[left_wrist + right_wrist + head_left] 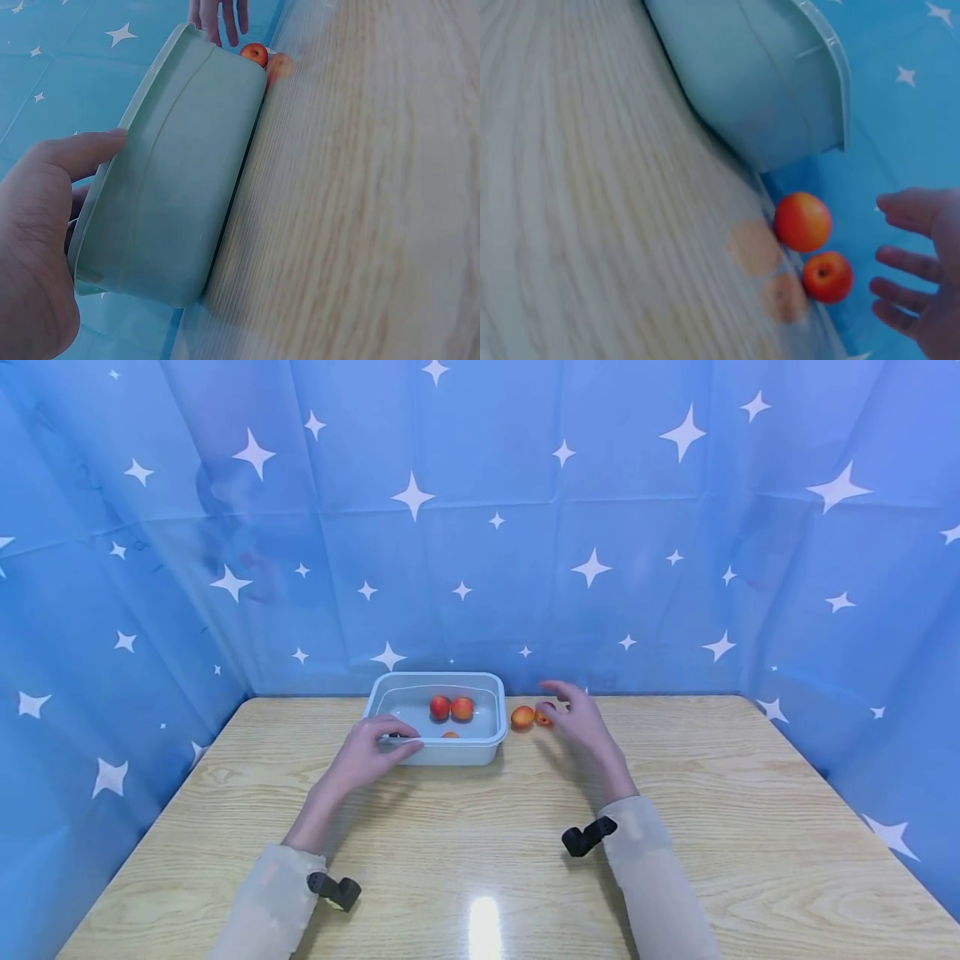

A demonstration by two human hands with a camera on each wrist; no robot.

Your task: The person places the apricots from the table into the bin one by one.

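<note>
A pale blue-green plastic box [457, 755] stands toward the back of the table. My left hand [369, 747] pinches its front rim near the left corner, the thumb [105, 144] outside and the fingers over the inside. In the box lie two red-orange fruits like small apples [462, 708], and the top of a third [450, 735] shows behind the front wall. To the right of the box sit two more such fruits [802, 221], side by side. My right hand [579, 720] hovers just over the right-hand one [827, 277], fingers spread and apart from it in the right wrist view.
The wood-grained table [465, 835] reaches back to a blue curtain [510, 543] with white stars, which also hangs along both sides. A black wrist camera [333, 891] is strapped to each sleeve. A light glares on the table's front part.
</note>
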